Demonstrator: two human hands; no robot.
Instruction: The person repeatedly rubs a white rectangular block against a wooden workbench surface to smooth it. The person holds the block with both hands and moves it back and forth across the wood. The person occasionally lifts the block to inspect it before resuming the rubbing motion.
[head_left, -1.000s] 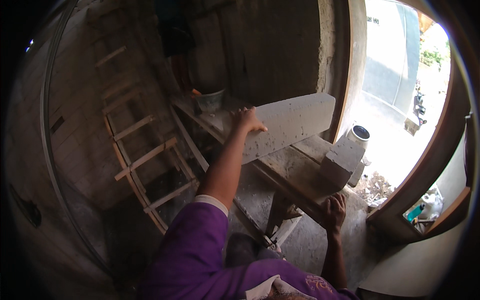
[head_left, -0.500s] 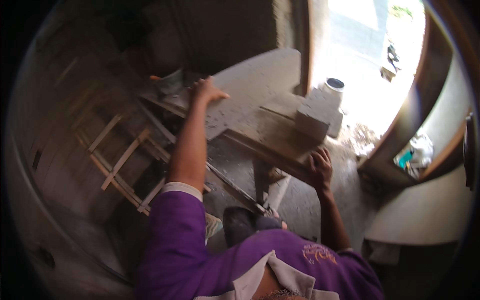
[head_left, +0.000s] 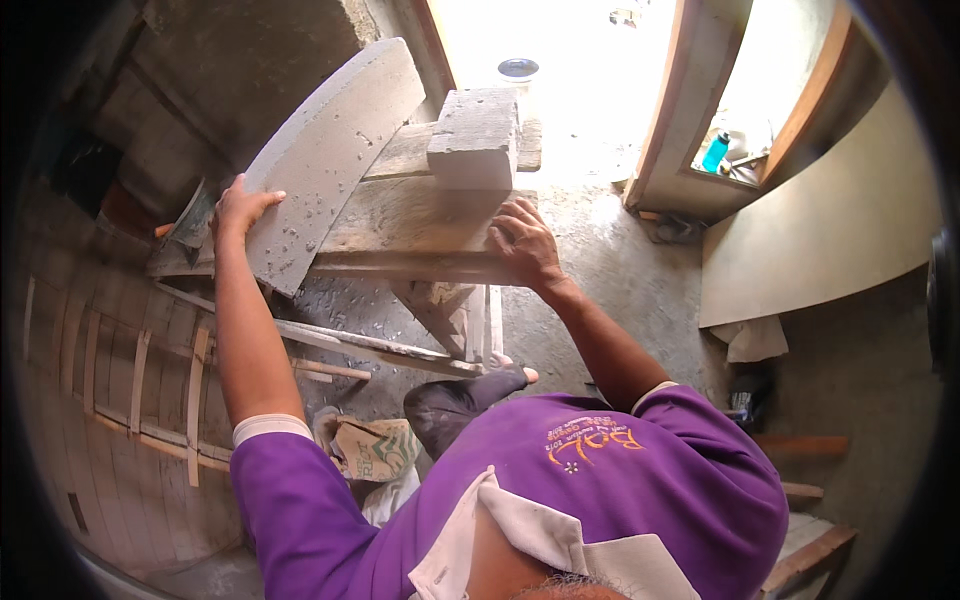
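A grey, pitted slab with one curved edge (head_left: pixel 325 160) lies slantwise on a rough wooden bench (head_left: pixel 400 222), overhanging its near left side. My left hand (head_left: pixel 243 212) grips the slab's left edge, thumb on the upper face and fingers partly hidden past the rim. At the bench's near right corner, my right hand (head_left: pixel 525 240) is curled over the wood, its fingers bent. Just beyond that hand stands a grey rectangular block (head_left: pixel 474 135), apart from the slab.
A pail (head_left: pixel 518 70) stands behind the bench by the bright doorway. To the left, a wooden lattice frame (head_left: pixel 140 385) leans near a dark bucket (head_left: pixel 190 222). A printed sack (head_left: pixel 370 447) lies below my left arm. A large curved panel (head_left: pixel 810 235) stands on the right.
My view has turned, so the bench, slab and block appear farther left and rotated. Both hands stay at the same things, the left on the slab's edge, the right at the bench's corner.
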